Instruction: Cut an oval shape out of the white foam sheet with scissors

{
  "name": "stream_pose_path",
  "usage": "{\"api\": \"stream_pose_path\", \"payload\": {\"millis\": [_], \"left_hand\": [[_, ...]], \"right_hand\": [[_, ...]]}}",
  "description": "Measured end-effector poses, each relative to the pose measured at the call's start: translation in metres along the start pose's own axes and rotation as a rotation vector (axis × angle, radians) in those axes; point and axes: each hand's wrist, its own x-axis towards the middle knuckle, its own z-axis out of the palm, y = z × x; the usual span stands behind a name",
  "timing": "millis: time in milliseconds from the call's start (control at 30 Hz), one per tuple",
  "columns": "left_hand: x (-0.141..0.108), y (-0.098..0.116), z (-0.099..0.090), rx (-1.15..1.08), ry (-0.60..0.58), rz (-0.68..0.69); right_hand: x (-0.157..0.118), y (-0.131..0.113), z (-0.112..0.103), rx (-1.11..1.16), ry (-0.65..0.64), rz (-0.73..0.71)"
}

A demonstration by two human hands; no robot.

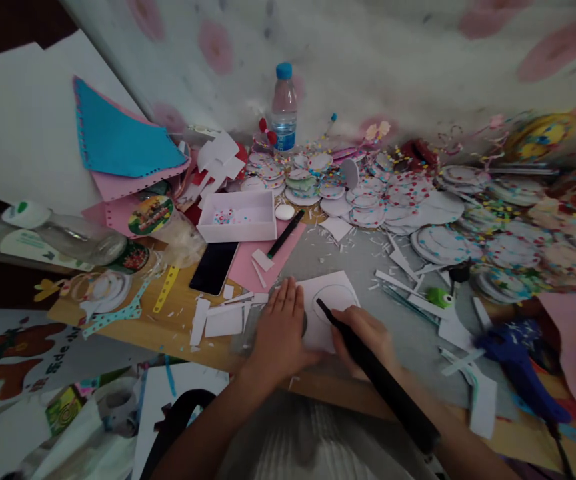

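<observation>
Near the middle of the front edge of the bench (173,333), a white sheet (321,333) with a drawn circle (338,299) is covered at its left side by the left hand (283,327), which is laid flat, its fingers stretched and nothing being gripped. In the closed right hand (368,340) a black pen-like tool (388,383) is held slanted, its tip being placed at the circle's left part, while toward the right edge a blue glue gun (525,363) is seen

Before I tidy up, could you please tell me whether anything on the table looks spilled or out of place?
White paper scraps lie strewn across the gray mat, right of the right hand, looking like uncollected cutting waste.
</observation>
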Motion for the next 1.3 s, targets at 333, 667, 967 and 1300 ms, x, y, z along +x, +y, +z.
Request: {"api": "stream_pose_path", "payload": {"millis": [333, 667, 967, 1300], "left_hand": [[0.005, 0.012, -0.012, 0.048, -0.103, -0.065], [0.004, 0.012, -0.009, -0.022, -0.087, -0.043], [0.005, 0.012, -0.010, -0.028, -0.073, -0.036], [0.005, 0.011, -0.008, -0.029, -0.051, -0.023]], "right_hand": [[0.006, -0.005, 0.005, -0.002, -0.061, -0.034], [-0.003, -0.022, 0.020, -0.043, 0.007, 0.044], [-0.013, -0.022, 0.008, -0.046, -0.092, 0.045], [-0.014, -0.006, -0.004, -0.013, -0.222, -0.079]]}}
